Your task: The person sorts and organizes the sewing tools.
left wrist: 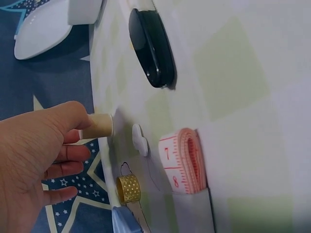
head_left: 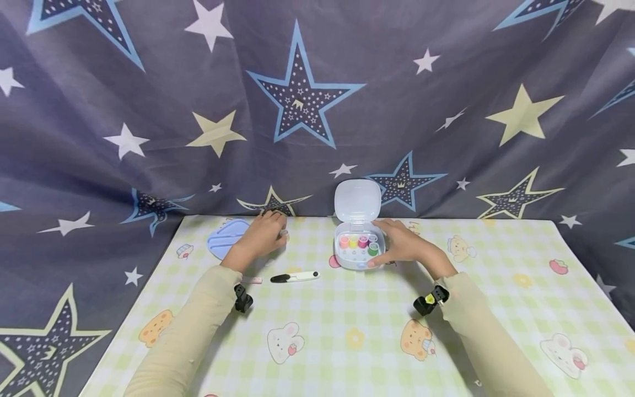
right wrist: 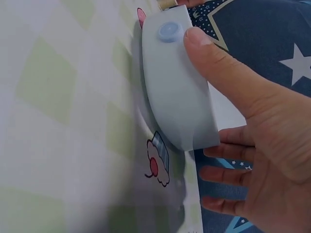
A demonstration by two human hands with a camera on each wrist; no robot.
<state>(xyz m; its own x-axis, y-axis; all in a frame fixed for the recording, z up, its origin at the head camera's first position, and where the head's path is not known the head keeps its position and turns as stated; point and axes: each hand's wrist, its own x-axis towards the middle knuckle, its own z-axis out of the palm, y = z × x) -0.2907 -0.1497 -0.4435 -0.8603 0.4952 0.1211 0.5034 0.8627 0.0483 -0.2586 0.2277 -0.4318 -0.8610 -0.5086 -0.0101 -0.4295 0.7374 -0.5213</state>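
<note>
In the left wrist view, my left hand [left wrist: 41, 150] pinches a beige thread spool [left wrist: 97, 126] between thumb and forefinger, its other fingers loosely bent. That hand [head_left: 263, 236] is above the table beside a blue divided tray [head_left: 221, 241] in the head view. My right hand [head_left: 402, 244] grips the right side of a white sewing box [head_left: 342, 259] with its lid [head_left: 358, 199] raised. Its thumb lies on the front near a round blue button [right wrist: 170, 32]. Pink, yellow, magenta, green and pale spools [head_left: 363, 241] stand in the box.
Black-and-white thread snips [head_left: 295, 277] lie between the hands. A rolled tape measure [left wrist: 182, 160], a gold thimble [left wrist: 128, 189] and a small white flat piece [left wrist: 140, 140] lie near my left hand. A starry curtain [head_left: 317, 165] hangs along the table's far edge.
</note>
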